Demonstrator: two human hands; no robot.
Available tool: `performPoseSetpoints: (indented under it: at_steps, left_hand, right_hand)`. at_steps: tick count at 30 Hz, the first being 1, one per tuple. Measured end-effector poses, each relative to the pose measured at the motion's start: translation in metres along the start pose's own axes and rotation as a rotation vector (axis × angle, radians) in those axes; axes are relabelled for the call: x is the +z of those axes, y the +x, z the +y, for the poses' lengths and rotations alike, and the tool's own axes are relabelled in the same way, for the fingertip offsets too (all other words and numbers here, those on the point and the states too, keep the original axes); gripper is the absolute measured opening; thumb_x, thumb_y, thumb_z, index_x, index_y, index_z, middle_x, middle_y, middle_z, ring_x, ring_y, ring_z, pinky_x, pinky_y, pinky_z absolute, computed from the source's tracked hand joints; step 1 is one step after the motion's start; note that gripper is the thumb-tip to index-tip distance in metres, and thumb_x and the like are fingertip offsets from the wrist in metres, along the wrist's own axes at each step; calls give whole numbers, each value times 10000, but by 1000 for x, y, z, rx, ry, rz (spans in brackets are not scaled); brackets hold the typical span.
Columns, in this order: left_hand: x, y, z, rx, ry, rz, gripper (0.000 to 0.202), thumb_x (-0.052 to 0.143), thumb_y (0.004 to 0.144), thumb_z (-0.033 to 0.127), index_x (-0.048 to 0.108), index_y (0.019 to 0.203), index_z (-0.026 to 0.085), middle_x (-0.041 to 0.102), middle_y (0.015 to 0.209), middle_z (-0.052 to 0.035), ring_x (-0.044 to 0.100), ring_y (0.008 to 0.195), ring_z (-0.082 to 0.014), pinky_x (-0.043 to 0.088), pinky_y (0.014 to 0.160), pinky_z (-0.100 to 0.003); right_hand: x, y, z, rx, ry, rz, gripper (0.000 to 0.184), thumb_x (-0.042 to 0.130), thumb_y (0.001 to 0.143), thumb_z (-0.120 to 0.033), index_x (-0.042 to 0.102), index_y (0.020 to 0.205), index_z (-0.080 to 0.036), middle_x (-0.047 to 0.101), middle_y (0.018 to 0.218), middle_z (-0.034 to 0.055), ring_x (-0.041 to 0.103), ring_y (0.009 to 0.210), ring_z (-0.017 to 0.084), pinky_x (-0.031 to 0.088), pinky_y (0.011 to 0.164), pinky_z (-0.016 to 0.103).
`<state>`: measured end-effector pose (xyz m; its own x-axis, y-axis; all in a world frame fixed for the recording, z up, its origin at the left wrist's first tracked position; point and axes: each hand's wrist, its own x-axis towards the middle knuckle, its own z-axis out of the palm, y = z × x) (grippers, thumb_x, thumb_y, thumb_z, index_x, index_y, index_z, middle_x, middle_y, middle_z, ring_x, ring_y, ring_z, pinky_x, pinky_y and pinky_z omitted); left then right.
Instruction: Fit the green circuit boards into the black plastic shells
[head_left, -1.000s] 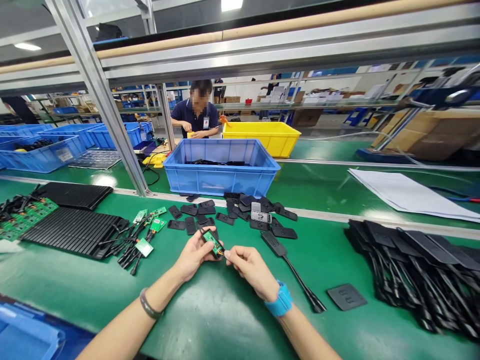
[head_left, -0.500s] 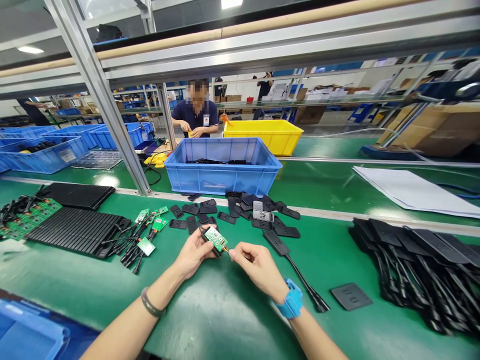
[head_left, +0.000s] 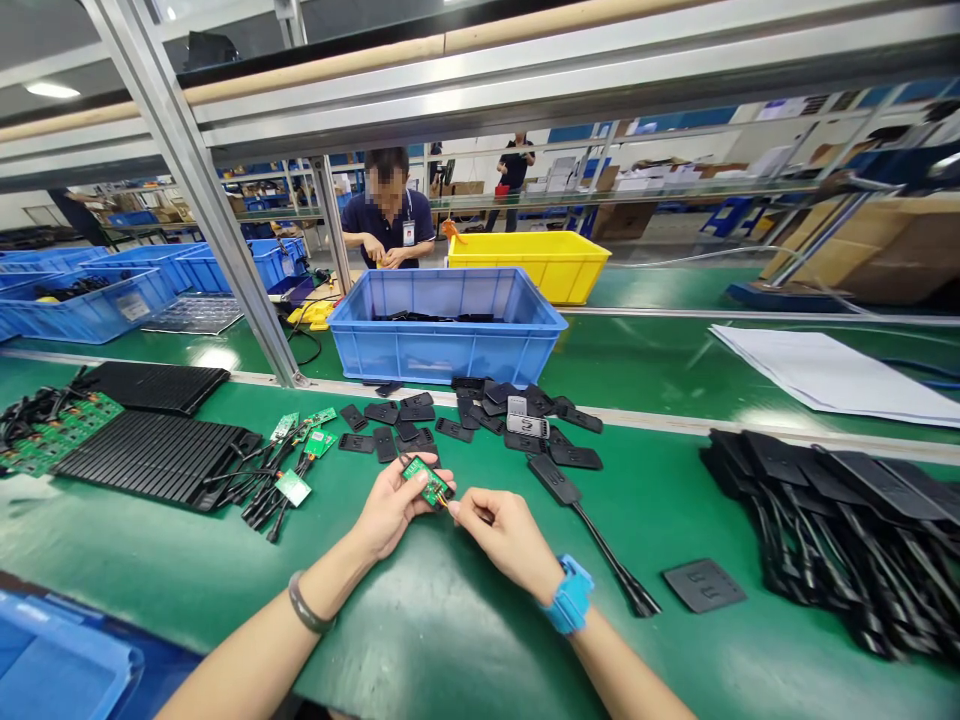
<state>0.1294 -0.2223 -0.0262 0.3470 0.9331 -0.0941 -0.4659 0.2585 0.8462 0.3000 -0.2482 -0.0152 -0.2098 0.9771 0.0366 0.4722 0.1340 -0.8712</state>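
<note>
My left hand (head_left: 390,510) is closed around a small green circuit board (head_left: 424,482) seated in a black plastic shell, held just above the green belt. My right hand (head_left: 504,535) pinches the thin wires at the board's right end, fingers pressed together. Just right of my hands lies a black housing with a cable (head_left: 585,525) on the belt. Beyond my hands, several loose black shell halves (head_left: 480,420) are scattered. To the left lie several green boards with black cables (head_left: 289,470).
A blue bin (head_left: 446,330) stands behind the shells, a yellow bin (head_left: 529,262) farther back. Black ribbed trays (head_left: 150,455) lie at left, a heap of cabled housings (head_left: 832,520) at right, a lone black cover (head_left: 703,585) nearby. A person works across the line.
The board tilted up half a second ago and is now turned flatter again in my left hand. My right hand stays pinched at its wire end. The view shifted slightly.
</note>
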Motion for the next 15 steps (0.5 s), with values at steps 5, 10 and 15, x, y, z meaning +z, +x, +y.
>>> performPoseSetpoints:
  at_steps: [5, 10, 15]
  left_hand:
    - [1, 2, -9, 35, 69, 88, 367, 703, 786, 359, 559, 1050, 148, 721, 970, -125, 696, 894, -240, 531, 774, -339]
    - [1, 1, -12, 77, 145, 116, 400, 683, 796, 396, 517, 1071, 157, 722, 956, -127, 700, 856, -233, 537, 729, -326]
    - [7, -3, -15, 145, 176, 147, 380, 680, 795, 412, 512, 1039, 175, 716, 992, -130, 692, 899, -246, 530, 756, -336]
  right_hand:
    - [4, -1, -3, -7, -79, 15, 388, 490, 849, -407, 500, 538, -175, 390, 504, -43, 314, 504, 99, 220, 489, 242]
    - [3, -1, -8, -36, -120, 20, 345, 520, 839, -383, 535, 558, -183, 466, 513, -28, 370, 498, 110, 244, 494, 245]
    - [9, -3, -5, 30, -57, -22, 366, 558, 831, -396, 532, 525, -197, 503, 432, -24, 438, 424, 119, 293, 474, 245]
